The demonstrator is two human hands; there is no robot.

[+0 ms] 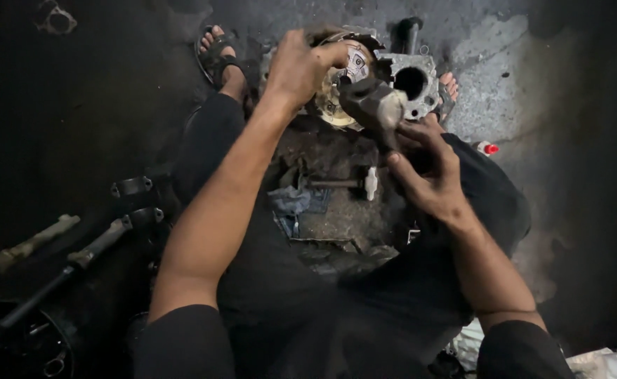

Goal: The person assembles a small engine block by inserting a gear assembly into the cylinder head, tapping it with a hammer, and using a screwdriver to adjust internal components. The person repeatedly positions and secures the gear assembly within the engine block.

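Observation:
I sit on a greasy floor with a grey metal engine casing [412,78] held between my sandalled feet. My left hand [300,64] rests on the casing's round, pale disc part [343,83], fingers curled over its upper rim. My right hand [428,172] grips a hammer [373,104] by its handle, the heavy dark head hanging just in front of the disc. The handle is mostly hidden in my palm.
A small T-shaped tool [350,183] and a blue rag [291,202] lie on a dirty board between my legs. Long metal rods and shafts [76,256] lie at the left. A small red-capped bottle [488,148] stands at the right of my knee.

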